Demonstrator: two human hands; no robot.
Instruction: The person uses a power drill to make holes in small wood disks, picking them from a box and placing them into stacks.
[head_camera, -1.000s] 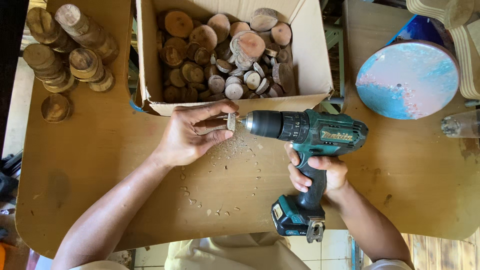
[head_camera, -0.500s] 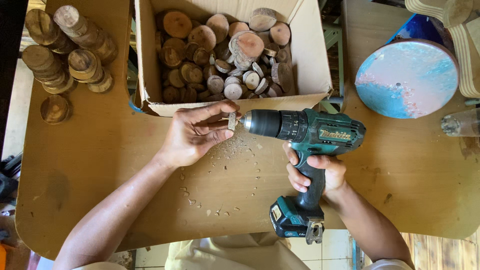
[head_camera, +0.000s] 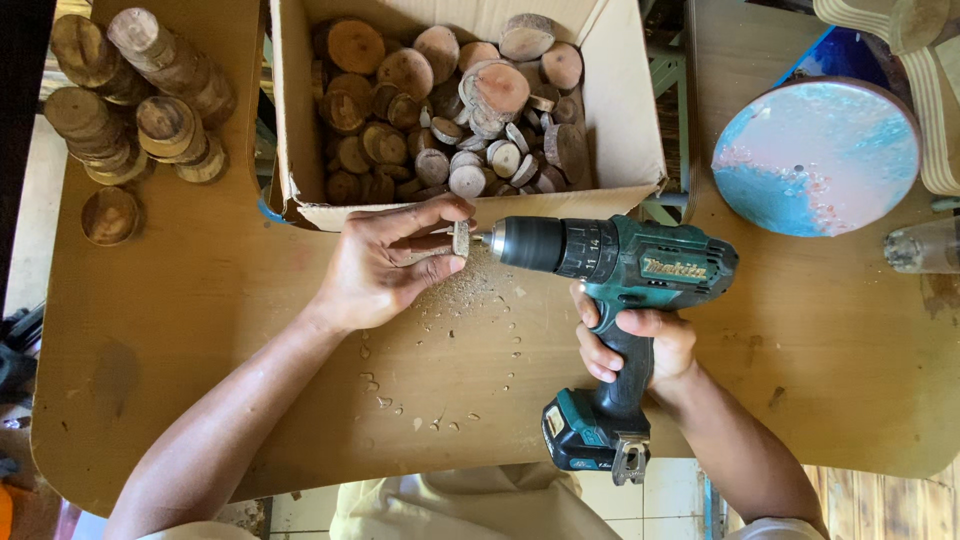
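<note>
Your left hand (head_camera: 385, 265) pinches the small wood slice (head_camera: 461, 238) on edge, while your right hand (head_camera: 630, 345) grips the cordless drill (head_camera: 610, 265), its axis pointing to 9 o'clock at the slice.

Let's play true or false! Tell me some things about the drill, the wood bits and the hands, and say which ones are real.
1. The right hand holds the drill by its handle. True.
2. The left hand pinches a small wood slice at the drill's tip. True.
3. The box is full of metal screws. False: it holds round wood slices.
4. Wood slices stand in stacks at the table's left end. True.
5. The round blue disc lies inside the box. False: it lies on the table to the right of the box.
6. The table under the drill is clean. False: sawdust lies there.
</note>
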